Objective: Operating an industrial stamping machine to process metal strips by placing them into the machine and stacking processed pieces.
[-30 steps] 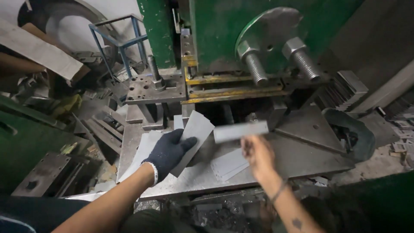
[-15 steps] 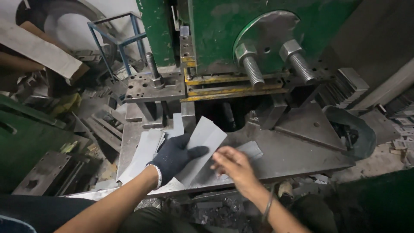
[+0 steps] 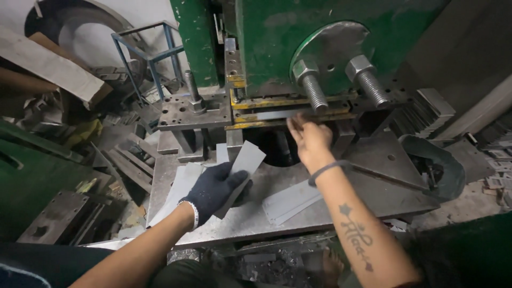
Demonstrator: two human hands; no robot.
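Note:
My left hand wears a dark glove and grips a few flat grey metal strips above the steel press table. My bare right hand reaches forward to the yellow-edged die slot of the green press. Its fingertips pinch the right end of a grey metal strip that lies in the slot. More grey strips lie flat on the table between my forearms.
Two large threaded bolts stick out of the press just above my right hand. A dark round tub sits at the table's right end, with stacked metal pieces behind it. A blue frame and scrap metal crowd the left.
My right hand picked a strip up off the table and carried it forward into the die slot. My left hand stayed put with its strips.

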